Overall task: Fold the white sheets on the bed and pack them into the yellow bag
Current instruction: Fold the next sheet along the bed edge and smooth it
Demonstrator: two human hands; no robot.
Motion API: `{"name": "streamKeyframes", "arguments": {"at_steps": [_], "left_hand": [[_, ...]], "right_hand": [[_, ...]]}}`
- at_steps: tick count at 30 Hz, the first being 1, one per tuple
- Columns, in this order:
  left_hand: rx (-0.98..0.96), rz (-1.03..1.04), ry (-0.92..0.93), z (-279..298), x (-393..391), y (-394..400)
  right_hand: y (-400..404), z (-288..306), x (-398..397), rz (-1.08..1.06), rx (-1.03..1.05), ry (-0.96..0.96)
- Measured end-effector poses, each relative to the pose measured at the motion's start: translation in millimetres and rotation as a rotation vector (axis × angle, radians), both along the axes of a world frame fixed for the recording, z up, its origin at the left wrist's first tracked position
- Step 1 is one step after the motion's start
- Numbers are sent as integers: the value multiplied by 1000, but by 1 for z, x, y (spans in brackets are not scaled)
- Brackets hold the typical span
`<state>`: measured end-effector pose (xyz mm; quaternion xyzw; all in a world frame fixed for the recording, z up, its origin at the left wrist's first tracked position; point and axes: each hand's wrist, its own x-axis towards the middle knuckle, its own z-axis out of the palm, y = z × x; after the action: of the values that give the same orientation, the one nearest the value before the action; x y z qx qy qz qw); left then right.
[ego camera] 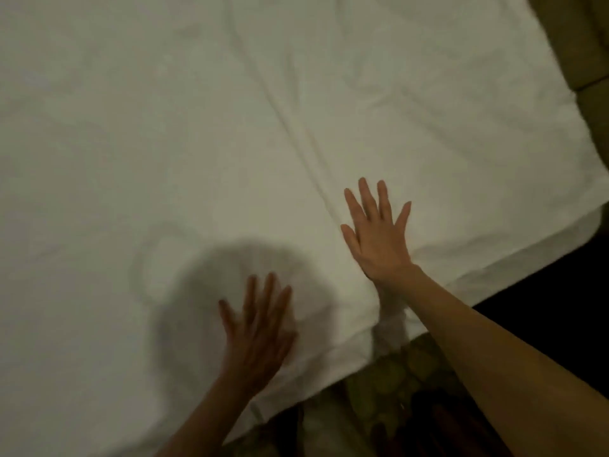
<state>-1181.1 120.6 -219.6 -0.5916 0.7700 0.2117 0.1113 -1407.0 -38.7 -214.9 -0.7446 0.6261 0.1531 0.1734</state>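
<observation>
Across the bed, one white sheet (230, 127) lies spread, creased from 12 toward 6 o'clock. Both hands rest flat on it, fingers splayed, gripping nothing: left hand (257, 328) at 6 o'clock, blurred; right hand (379, 232) at 4 o'clock near the edge. Judged step: smoothing before a fold. Next move likely calls for pinching an edge or corner. Count: one sheet visible, two hands. Yellow bag not in view.

Two bare forearms, no sleeves showing up to the picture's edge. Left hand (257, 328) and right hand (379, 232) without gloves, rings, or watch visible. Left one blurred and in shadow.
</observation>
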Motion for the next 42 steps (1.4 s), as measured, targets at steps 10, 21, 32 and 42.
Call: {"name": "streamKeyframes", "arguments": {"at_steps": [10,21,32,42], "left_hand": [[35,-111,-88,4,60,81],[109,-43,-155,8,94,114],[-46,-201,8,19,-40,46],[-83,21,261,33,-60,2]], "right_hand": [[199,-5,120,219,-40,-122],[174,-12,61,379,-86,-53],[82,12,-50,167,-69,118],[72,31,-82,401,-47,-241]]}}
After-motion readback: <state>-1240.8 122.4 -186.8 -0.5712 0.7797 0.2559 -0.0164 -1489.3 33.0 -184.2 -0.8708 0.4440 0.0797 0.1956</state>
